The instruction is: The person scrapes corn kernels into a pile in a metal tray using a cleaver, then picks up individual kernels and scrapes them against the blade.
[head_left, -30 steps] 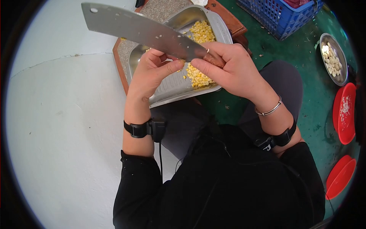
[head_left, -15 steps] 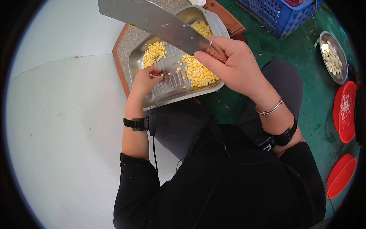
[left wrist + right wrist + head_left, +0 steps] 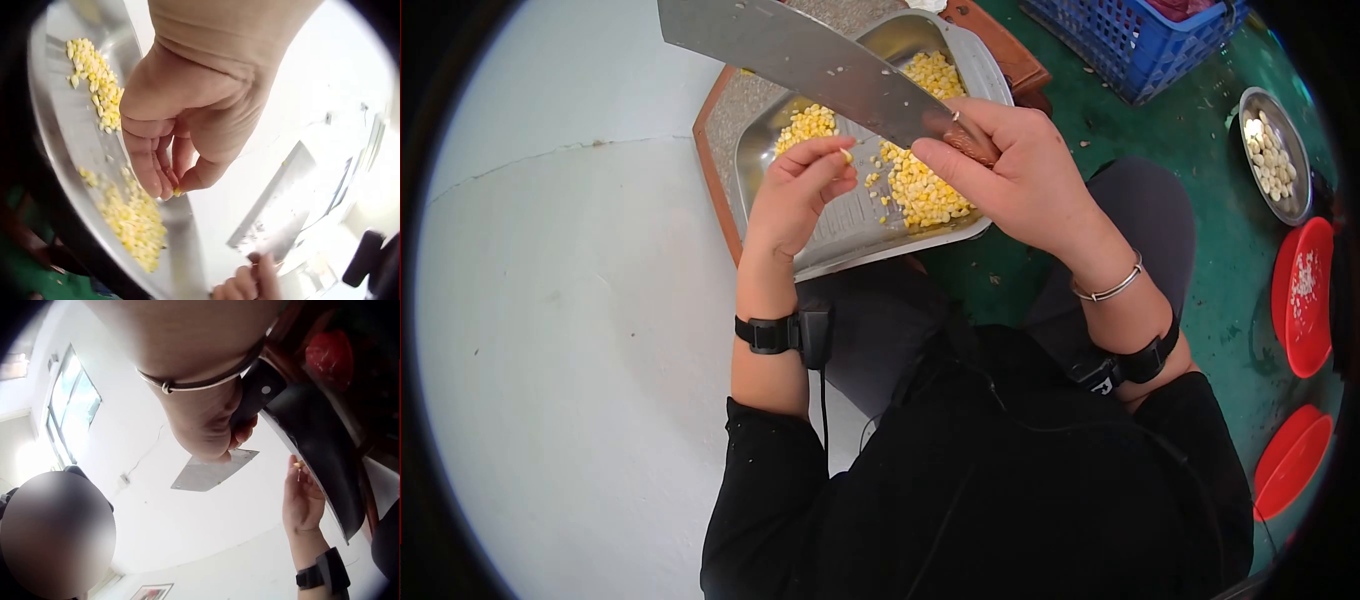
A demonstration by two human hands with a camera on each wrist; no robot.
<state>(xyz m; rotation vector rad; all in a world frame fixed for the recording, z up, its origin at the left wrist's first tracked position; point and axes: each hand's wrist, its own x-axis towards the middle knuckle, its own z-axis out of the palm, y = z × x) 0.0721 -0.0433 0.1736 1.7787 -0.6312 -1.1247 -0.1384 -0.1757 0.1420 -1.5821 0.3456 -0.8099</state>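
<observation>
My right hand (image 3: 1030, 175) grips the handle of a broad kitchen knife (image 3: 800, 65), its blade slanting up to the left above the metal tray (image 3: 830, 245). Between thumb and fingertips, my left hand (image 3: 790, 200) pinches a small yellow corn kernel (image 3: 177, 191), a little left of the blade. Loose corn kernels (image 3: 920, 190) lie in the tray in separate heaps, one at the left, others at the right, partly behind the knife. In the right wrist view the knife's dark handle end (image 3: 259, 387) sticks out of the fist.
The tray stands on a wood-edged stool (image 3: 710, 150) with a speckled top. On the green floor at the right are a metal bowl (image 3: 1268, 150) of pale round pieces and two red basins (image 3: 1305, 300). A blue crate (image 3: 1135, 45) stands at the back, a white wall (image 3: 570, 300) at the left.
My left hand dropped from beside the blade into the tray, then rose again with a kernel in its fingertips. The knife shifted slightly up and right, then stayed nearly still.
</observation>
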